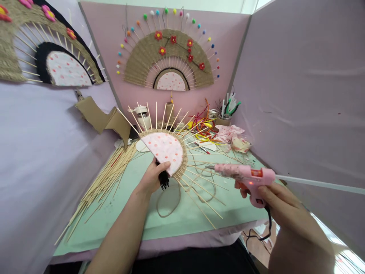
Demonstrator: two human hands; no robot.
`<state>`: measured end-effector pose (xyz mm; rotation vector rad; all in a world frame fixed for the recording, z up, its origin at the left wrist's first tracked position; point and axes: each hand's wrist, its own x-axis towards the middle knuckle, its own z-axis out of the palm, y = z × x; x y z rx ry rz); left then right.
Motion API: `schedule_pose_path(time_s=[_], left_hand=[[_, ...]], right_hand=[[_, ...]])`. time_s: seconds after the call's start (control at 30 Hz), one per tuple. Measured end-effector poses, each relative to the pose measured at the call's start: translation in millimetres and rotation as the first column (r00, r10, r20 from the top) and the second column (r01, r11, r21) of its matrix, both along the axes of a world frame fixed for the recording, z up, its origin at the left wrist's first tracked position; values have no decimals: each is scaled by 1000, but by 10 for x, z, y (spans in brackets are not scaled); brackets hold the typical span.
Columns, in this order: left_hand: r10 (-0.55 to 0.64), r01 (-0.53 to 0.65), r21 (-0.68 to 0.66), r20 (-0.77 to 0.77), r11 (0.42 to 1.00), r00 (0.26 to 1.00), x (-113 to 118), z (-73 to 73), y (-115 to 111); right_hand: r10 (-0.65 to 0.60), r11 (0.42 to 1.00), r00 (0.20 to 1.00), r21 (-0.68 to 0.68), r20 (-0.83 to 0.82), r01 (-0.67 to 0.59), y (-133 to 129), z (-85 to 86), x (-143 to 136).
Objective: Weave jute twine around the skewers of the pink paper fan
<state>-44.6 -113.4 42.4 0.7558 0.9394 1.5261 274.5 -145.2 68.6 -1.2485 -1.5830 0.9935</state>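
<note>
My left hand (152, 175) grips a half-round fan piece (167, 148) by its straight edge, thumb on the front. Its face is white cloth with red dots, rimmed by woven twine (183, 161), and thin wooden sticks (205, 179) radiate outward from it. A black tassel or bundle of black strands (164, 179) hangs beside the left hand. My right hand (275, 199) is wrapped round the handle of a pink hot glue gun (245, 173). The gun's nozzle points left toward the sticks, apart from the twine rim. A small orange light glows on it, and a white glue stick (319, 182) trails from its back.
Loose sticks (105, 186) lie along the table's left side. Coloured strands (199, 121), crumpled cloth (229, 133) and a tool cup (224, 120) crowd the back right. Twine (168, 205) loops under the fan. Finished fans (137, 64) hang on the walls; a black cord (269, 224) drops from the gun.
</note>
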Motion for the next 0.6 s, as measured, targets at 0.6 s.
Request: schedule_pose_path(time_s=[0.6], left_hand=[[-33, 33, 3, -47, 999, 998, -14, -31, 7]], right_hand=[[120, 981, 980, -171, 158, -93, 14, 87, -143]])
